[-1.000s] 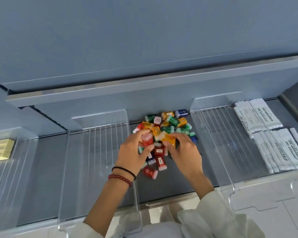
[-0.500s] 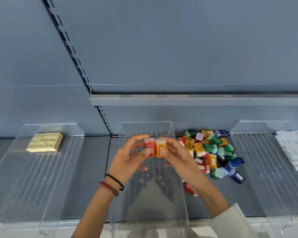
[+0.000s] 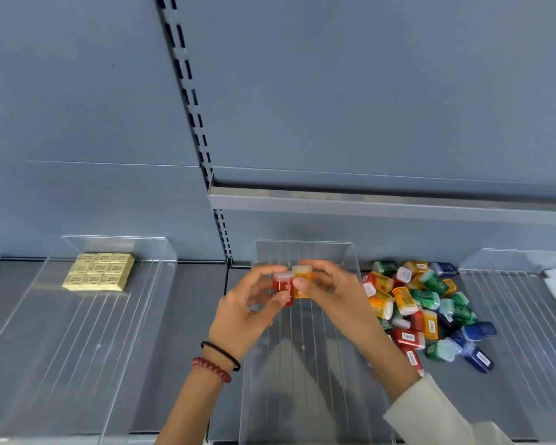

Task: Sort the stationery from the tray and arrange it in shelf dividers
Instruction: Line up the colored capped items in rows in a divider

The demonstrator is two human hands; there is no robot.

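Red case (image 3: 284, 289), orange case (image 3: 302, 279).

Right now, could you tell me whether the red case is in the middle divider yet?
Out: the left hand pinches the red case beside the orange case in the right hand, over the middle divider.

1. Blue-grey back panel (image 3: 366, 91) across the whole upper half of the frame — matte, plain, evenly lit.
2. Slotted upright (image 3: 189, 101) with two rows of dark slots, slanting from the top edge left of centre down to the middle of the frame.
3. Thin horizontal seam (image 3: 109, 163) in the panelling, left of that upright.
4. Front edge of an upper shelf (image 3: 398, 205), grey with a pale glossy strip, from the centre to the right edge; narrow dark line along its top.
5. Grey shelf deck (image 3: 199, 284) across the lower frame, darker than the panel — dull sheen, soft shadows.
6. Soft, diffuse light throughout.
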